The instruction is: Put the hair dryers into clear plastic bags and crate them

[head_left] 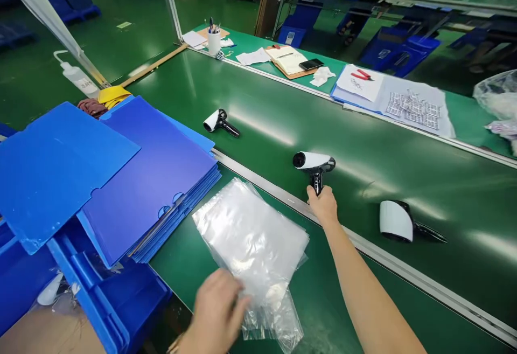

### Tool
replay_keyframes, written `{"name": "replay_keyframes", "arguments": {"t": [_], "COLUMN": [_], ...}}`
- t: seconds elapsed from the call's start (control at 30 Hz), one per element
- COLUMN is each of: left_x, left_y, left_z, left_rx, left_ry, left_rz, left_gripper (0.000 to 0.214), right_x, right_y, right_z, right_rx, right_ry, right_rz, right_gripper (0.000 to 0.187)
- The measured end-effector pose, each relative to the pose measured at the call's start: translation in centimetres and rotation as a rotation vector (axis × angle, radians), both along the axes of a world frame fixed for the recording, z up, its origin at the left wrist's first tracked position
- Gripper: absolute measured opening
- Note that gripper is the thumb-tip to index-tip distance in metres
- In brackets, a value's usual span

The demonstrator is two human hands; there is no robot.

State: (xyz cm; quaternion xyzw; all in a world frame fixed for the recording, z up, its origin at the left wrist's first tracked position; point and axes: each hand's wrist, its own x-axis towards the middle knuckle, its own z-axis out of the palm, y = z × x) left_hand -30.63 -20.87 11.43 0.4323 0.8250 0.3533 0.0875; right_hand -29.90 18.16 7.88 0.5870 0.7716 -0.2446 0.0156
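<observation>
My right hand (322,206) grips the black handle of a white-and-black hair dryer (314,168), holding it upright above the edge of the green conveyor belt (355,181). Two similar hair dryers lie on the belt, one farther off (221,123) and one to the right (404,222). My left hand (216,311), blurred by motion, rests at the edge of a pile of clear plastic bags (250,251) on the green bench top (323,311). Whether its fingers pinch the bags is hidden by the blur.
Stacked blue corrugated plastic sheets (149,176) and a blue crate (117,305) fill the left side. A metal rail (363,241) separates bench and belt. Beyond, a green table (258,52) holds papers, a clipboard, a phone and a pen cup.
</observation>
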Motion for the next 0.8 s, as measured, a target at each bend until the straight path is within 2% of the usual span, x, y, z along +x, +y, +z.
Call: {"name": "replay_keyframes", "arguments": {"t": [0.1,0.17,0.27,0.37,0.47,0.57,0.63,0.7,0.8], "left_x": [2.3,2.8,2.4,1.9,1.9,1.8,1.4,1.1,0.9], "left_y": [7.9,10.8,11.4,10.2,9.9,10.1,10.0,9.7,9.3], "left_z": [-3.3,-6.0,-8.6,-8.7,-7.8,-7.0,-6.5,-5.8,-4.8], "left_rx": [-0.168,-0.247,-0.289,-0.279,-0.28,-0.288,-0.282,-0.214,-0.06], "left_ry": [0.068,0.154,0.241,0.258,0.197,0.129,0.114,0.039,-0.17], "left_rz": [-0.192,-0.285,-0.374,-0.391,-0.392,-0.362,-0.331,-0.239,-0.041], "left_gripper": [0.029,0.031,0.016,0.019,0.023,0.025,0.025,0.025,0.021], "right_x": [6.1,11.1,18.6,23.8,25.6,25.0,24.3,23.7,23.6], "right_y": [-1.6,-3.6,-7.9,-12.8,-16.7,-18.8,-19.3,-19.5,-19.3], "right_z": [2.5,3.9,4.4,2.9,0.1,-2.3,-3.2,-3.6,-3.7], "right_rx": [-0.024,-0.062,-0.168,-0.27,-0.249,0.043,0.281,0.45,0.529], "right_ry": [0.101,0.181,0.244,0.306,0.383,0.393,0.301,0.189,0.144], "right_rz": [0.063,0.095,0.036,-0.001,0.107,0.292,0.41,0.481,0.502], "right_gripper": [0.05,0.053,0.059,0.06,0.057,0.053,0.051,0.047,0.043]}}
